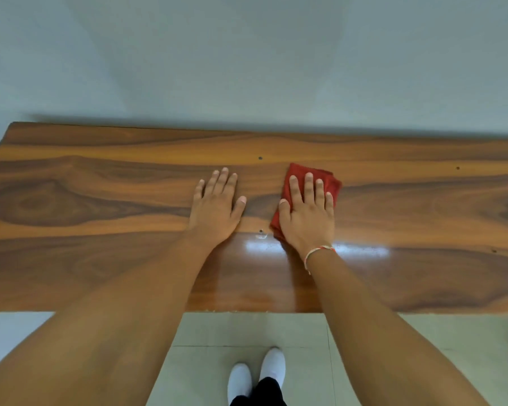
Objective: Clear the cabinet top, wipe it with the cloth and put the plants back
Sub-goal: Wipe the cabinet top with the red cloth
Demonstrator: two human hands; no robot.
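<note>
Two hands lie flat on the cabinet top [100,200] at mid-frame. Right hand [307,212], fingers spread, presses the folded red cloth [311,172] against the wood just right of centre, gripping nothing. Left hand [216,205] rests open and bare beside it. No plants show (the surface looks cleared). Soft and light, the cloth should slide easily on the glossy wood; palm pressure suits it.

I see a plain pale grey-blue wall [247,54] filling the upper half of the frame, with a soft shadow along its base. Across the bottom lies a floor of light tiles [299,361] with thin dark joints. A bright streak of light glares at centre frame.
</note>
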